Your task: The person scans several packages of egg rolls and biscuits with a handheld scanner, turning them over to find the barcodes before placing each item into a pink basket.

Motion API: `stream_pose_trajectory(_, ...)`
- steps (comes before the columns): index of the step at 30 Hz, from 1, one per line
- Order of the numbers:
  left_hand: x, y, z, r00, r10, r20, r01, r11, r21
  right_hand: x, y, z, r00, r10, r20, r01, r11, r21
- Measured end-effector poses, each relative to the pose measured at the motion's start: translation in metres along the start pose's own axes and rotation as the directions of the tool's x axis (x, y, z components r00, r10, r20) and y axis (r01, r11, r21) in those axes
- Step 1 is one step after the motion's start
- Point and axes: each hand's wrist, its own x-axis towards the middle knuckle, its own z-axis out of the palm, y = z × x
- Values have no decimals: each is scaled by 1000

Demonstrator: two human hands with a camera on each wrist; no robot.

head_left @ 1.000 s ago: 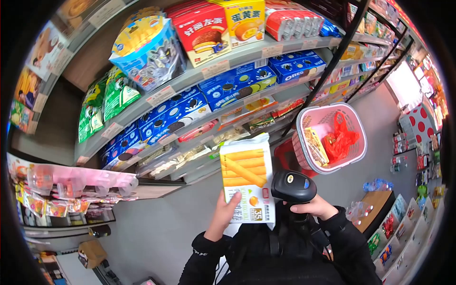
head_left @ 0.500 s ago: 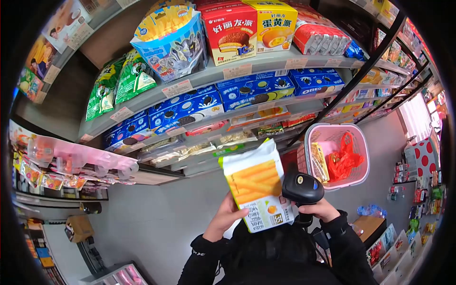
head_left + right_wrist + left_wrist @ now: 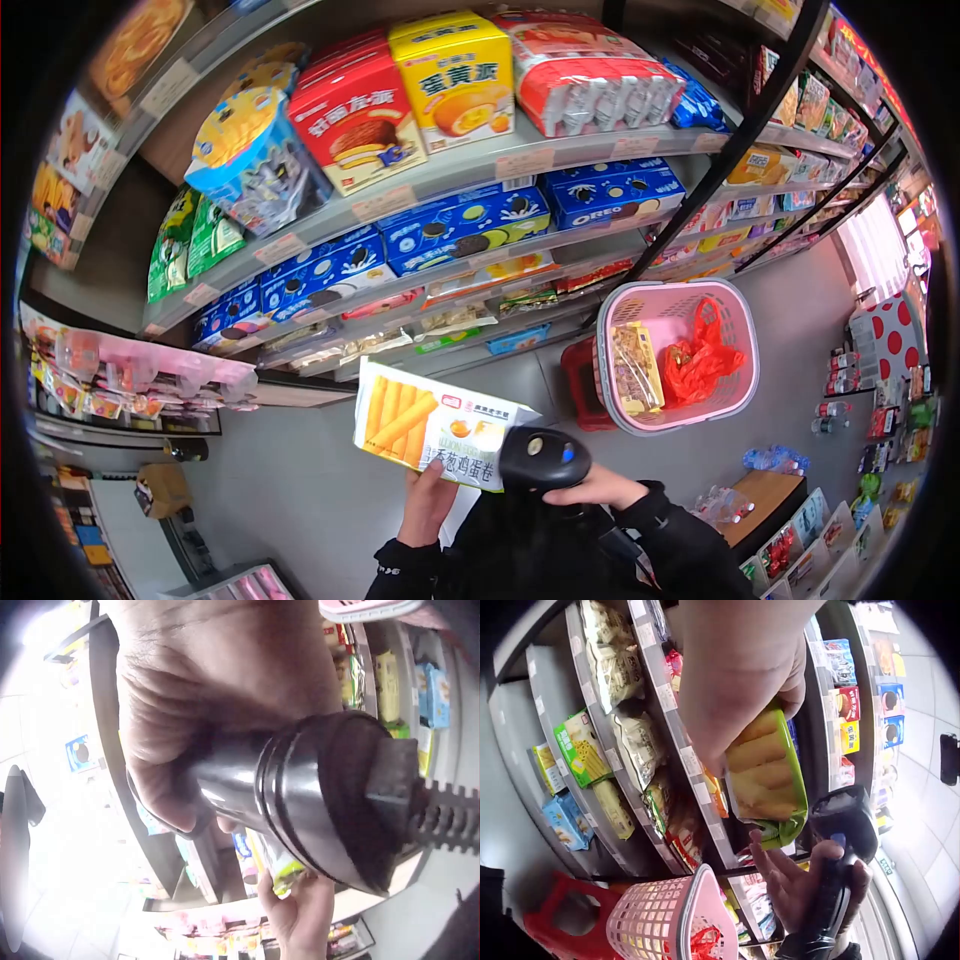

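Observation:
My left hand (image 3: 428, 503) holds a white pack of egg rolls (image 3: 405, 420) by its lower edge, the printed face up and the pack lying sideways in the head view. My right hand (image 3: 598, 488) grips a black handheld scanner (image 3: 545, 458), whose head overlaps the pack's right end in that view. The left wrist view has the pack's green edge (image 3: 799, 765) beside the scanner (image 3: 845, 821), with the right hand's fingers wrapped around the handle. In the right wrist view the handle (image 3: 300, 795) and its coiled cord (image 3: 450, 817) are close to the lens.
A pink basket (image 3: 606, 375) with a red bag (image 3: 705, 365) and a snack pack (image 3: 637, 370) stands right of the hands, beside a red stand (image 3: 585, 385). Shelves of boxed snacks (image 3: 460, 230) run across the back. Bottles (image 3: 775, 460) are at the right.
The left hand has turned the pack from upright to sideways and moved it left and down. The scanner has also moved left and down, still in the right hand.

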Motion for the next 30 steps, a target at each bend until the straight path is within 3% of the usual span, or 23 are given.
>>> stream_pose_trajectory(4,-8,1,27,995,32,-94,-21,992,122,16,0,7,994,-99,36,96,992,80)
stream_pose_trajectory(9,-29,1,40,995,60,-75,-52,993,104,17,12,4,982,-187,42,181,978,103)
stream_pose_trajectory(11,-40,0,42,980,150,-133,-115,964,240,15,15,2,982,-169,84,162,983,88)
stream_pose_trajectory(14,-53,0,44,964,230,-136,-185,942,281,14,15,6,971,-188,151,183,982,48)
stream_pose_trajectory(18,-60,2,46,953,284,-103,-259,944,205,14,12,15,954,-255,155,260,966,-11)
stream_pose_trajectory(20,-61,5,41,967,252,-46,-238,950,203,14,6,18,957,-241,161,250,967,-39)
stream_pose_trajectory(25,-50,7,43,973,221,-73,-196,946,257,18,10,25,984,-140,112,149,986,-79)
stream_pose_trajectory(27,-42,10,30,959,281,-38,-274,954,122,21,9,30,992,-100,80,108,989,-96)
stream_pose_trajectory(30,-34,28,19,951,306,48,-309,945,107,28,1,44,998,-64,19,66,992,-105)
